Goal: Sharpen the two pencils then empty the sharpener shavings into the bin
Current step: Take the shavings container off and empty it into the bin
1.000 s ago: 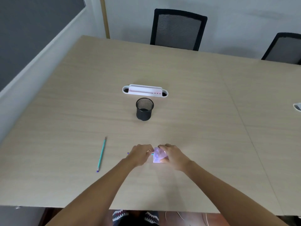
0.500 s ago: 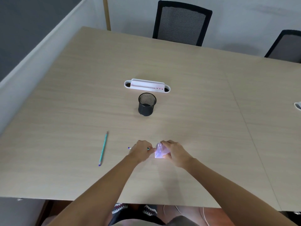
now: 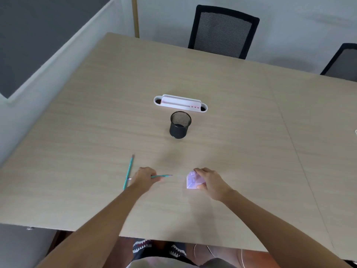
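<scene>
- Head view: the left hand (image 3: 143, 177) is pinching a teal pencil (image 3: 161, 176) low over the desk (image 3: 241, 132), its sharp tip pointing right toward the sharpener (image 3: 192, 180).
- The right hand (image 3: 209, 181) is closing its fingers around the pale purple sharpener, which is sitting on the desk, apart from the pencil tip.
- A second pencil (image 3: 128, 172) is lying flat just left of the left hand, tip pointing away from the person.
- A black mesh bin (image 3: 180, 127) is standing upright farther back at mid-desk, well apart from both hands.
- A white tray (image 3: 180, 103) is lying just behind the bin.
- Two black chairs (image 3: 223, 31) are standing at the far edge.
</scene>
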### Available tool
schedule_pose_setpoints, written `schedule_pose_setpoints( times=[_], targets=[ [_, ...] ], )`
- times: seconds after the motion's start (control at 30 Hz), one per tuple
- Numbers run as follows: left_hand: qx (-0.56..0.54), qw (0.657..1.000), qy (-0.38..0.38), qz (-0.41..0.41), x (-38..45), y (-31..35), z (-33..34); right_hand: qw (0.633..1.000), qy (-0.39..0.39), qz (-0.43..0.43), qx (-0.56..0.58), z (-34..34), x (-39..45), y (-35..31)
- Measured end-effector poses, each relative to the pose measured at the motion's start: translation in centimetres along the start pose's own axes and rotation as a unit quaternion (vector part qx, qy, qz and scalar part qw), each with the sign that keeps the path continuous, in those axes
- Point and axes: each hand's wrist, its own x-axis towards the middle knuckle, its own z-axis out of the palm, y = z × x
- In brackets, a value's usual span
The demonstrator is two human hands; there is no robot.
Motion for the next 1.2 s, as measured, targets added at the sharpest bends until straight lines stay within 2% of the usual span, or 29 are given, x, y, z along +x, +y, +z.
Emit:
schedule_pose_setpoints(
  times=[0.13, 0.2, 0.33, 0.4, 0.57, 0.87, 0.93, 1.03, 1.1, 1.2],
  targets=[
    [-0.022, 0.998, 0.056, 0.033, -1.0, -3.0, -2.3, 1.0, 0.018, -0.012, 0.002, 0.3, 0.1, 0.1],
    [-0.029, 0.995, 0.098, 0.024, -1.2, -3.3, -2.4, 0.999, 0.035, -0.007, 0.01, 0.7, 0.2, 0.1],
    [-0.073, 0.98, 0.16, -0.095, -0.8, -3.2, -2.5, 0.998, 0.057, -0.005, 0.032, 1.2, 0.4, -0.2],
    [-0.063, 0.975, 0.153, -0.147, -0.4, -3.0, -2.5, 0.997, 0.062, -0.005, 0.039, 1.3, 0.5, -0.1],
    [-0.032, 0.968, 0.119, -0.219, 0.8, -3.0, -2.6, 0.997, 0.062, -0.001, 0.051, 1.6, 0.6, -0.1],
    [0.048, 0.97, 0.087, -0.223, 1.6, -3.3, -2.9, 0.997, 0.062, 0.005, 0.046, 1.8, 0.6, 0.1],
    [0.052, 0.973, 0.103, -0.201, 1.2, -2.9, -2.8, 0.997, 0.062, 0.003, 0.043, 1.8, 0.6, 0.0],
    [0.045, 0.987, 0.137, -0.072, 0.7, -1.1, -1.1, 0.998, 0.058, 0.003, 0.032, 1.8, 0.5, -0.1],
    [0.02, 0.997, 0.076, 0.028, 0.6, 0.9, 1.0, 0.998, 0.053, 0.002, 0.02, 1.7, 0.5, -0.2],
    [-0.034, 0.993, -0.061, 0.096, 0.9, 3.3, 4.2, 0.999, 0.048, 0.007, 0.007, 1.5, 0.6, -0.4]
  ],
)
